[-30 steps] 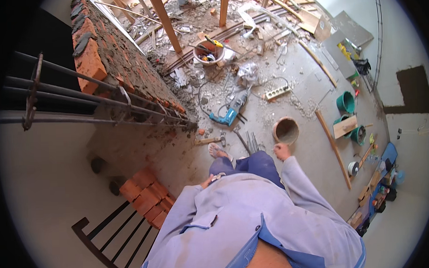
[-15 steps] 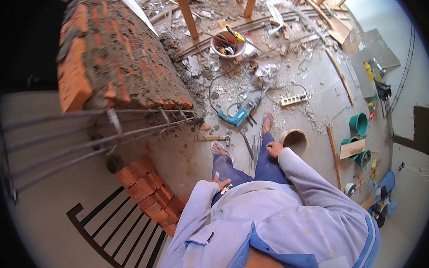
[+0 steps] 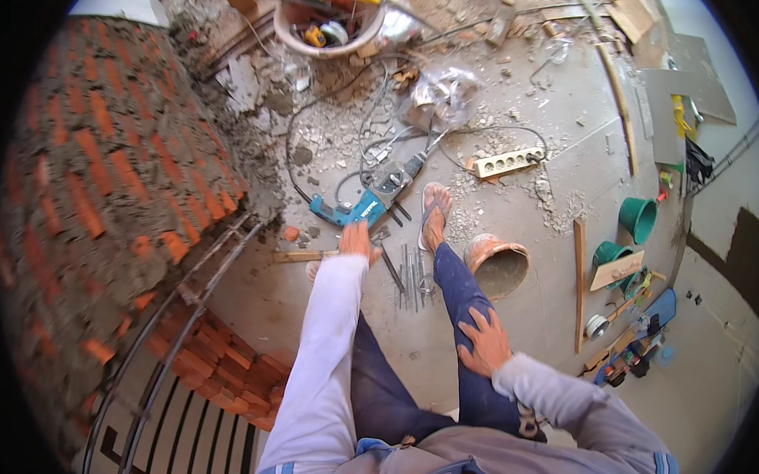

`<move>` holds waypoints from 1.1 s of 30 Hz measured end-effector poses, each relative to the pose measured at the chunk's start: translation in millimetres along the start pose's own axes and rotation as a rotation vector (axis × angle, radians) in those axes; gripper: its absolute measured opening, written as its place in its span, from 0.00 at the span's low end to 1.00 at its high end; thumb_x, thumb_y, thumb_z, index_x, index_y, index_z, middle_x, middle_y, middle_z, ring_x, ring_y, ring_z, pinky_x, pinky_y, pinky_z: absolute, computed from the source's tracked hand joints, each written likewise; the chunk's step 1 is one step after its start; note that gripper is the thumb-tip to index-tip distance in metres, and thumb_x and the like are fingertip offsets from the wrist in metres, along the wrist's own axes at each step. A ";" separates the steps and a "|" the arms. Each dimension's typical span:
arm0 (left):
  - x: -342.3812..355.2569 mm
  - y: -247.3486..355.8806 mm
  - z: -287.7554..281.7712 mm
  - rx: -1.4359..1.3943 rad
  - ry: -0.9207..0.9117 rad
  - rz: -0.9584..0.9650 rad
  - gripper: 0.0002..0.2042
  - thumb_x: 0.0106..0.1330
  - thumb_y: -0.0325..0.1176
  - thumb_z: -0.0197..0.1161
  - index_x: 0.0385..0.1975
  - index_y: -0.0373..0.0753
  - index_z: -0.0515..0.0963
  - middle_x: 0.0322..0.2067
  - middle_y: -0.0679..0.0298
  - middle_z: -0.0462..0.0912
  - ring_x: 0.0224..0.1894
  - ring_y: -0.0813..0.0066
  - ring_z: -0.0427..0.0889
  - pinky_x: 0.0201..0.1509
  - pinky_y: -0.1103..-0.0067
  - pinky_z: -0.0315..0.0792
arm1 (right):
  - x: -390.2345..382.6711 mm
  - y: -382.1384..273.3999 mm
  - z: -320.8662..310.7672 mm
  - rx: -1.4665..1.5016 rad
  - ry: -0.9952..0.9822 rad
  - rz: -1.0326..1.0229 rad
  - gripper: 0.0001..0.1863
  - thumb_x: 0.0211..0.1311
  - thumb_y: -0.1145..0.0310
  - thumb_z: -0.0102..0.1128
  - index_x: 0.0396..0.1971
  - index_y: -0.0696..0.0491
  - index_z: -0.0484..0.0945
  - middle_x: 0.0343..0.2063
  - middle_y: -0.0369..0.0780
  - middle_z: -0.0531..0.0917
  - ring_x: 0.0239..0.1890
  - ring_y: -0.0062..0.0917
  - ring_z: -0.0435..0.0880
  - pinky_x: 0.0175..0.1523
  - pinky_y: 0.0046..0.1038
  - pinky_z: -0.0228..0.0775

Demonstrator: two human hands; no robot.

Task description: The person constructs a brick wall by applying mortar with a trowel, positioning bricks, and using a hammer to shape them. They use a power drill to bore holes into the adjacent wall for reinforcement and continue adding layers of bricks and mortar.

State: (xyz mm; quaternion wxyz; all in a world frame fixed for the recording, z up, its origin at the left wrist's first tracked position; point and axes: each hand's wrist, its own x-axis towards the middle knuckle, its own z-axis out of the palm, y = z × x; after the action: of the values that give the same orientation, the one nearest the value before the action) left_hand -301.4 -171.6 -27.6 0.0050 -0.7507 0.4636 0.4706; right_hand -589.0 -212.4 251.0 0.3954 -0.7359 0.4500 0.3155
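Leaning forward, I reach down with my left hand [image 3: 359,241], its thumb apart and its foreshortened fingers pointing down. It overlaps the near edge of a teal corded rotary hammer [image 3: 368,207] and covers part of a wooden-handled hammer [image 3: 301,256] on the floor. Whether it touches either tool cannot be told. My right hand [image 3: 485,342] lies on my right knee, fingers spread, holding nothing. Several thin metal rods [image 3: 412,278] and a dark chisel-like bar [image 3: 392,268] lie between my feet.
On my left rises a mortar-smeared brick wall [image 3: 117,154] with steel rebar [image 3: 163,374] beside stacked bricks [image 3: 225,363]. A mortar-stained bucket [image 3: 523,275] lies by my right foot. Beyond are a power strip [image 3: 509,161], rubble and a tool bucket [image 3: 284,31]. Green buckets [image 3: 638,220] stand right.
My body has bent forward and the view has come closer to the floor. My left hand has left my thigh and reached down toward the tools; my right hand has spread on my knee.
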 end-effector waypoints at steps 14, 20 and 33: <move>172.6 -0.9 42.6 -0.076 -0.046 -0.071 0.56 0.35 0.41 0.77 0.69 0.43 0.50 0.54 0.48 0.67 0.55 0.46 0.71 0.60 0.62 0.68 | 23.0 3.3 -37.5 0.013 0.051 0.087 0.24 0.44 0.64 0.64 0.46 0.48 0.81 0.60 0.46 0.69 0.63 0.63 0.58 0.56 0.55 0.59; 130.3 14.7 -19.2 -0.286 -0.195 0.056 0.50 0.35 0.49 0.75 0.62 0.30 0.63 0.60 0.41 0.68 0.64 0.50 0.66 0.68 0.70 0.62 | 19.3 -1.0 -32.0 0.053 0.100 0.088 0.23 0.45 0.63 0.63 0.46 0.48 0.82 0.60 0.45 0.69 0.64 0.61 0.58 0.59 0.56 0.58; -201.7 229.0 -273.3 -0.947 -0.238 0.526 0.52 0.36 0.43 0.76 0.65 0.29 0.58 0.58 0.54 0.71 0.61 0.65 0.70 0.68 0.74 0.59 | -66.4 -35.8 -141.4 0.136 0.213 -0.587 0.50 0.39 0.54 0.70 0.62 0.63 0.61 0.63 0.55 0.62 0.70 0.55 0.51 0.70 0.46 0.47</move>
State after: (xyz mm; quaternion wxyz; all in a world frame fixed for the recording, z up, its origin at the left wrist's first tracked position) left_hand -295.7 -284.0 366.3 -0.3984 -0.4717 0.3695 0.6944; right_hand -567.3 -297.3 385.1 0.4685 -0.8351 0.2773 0.0784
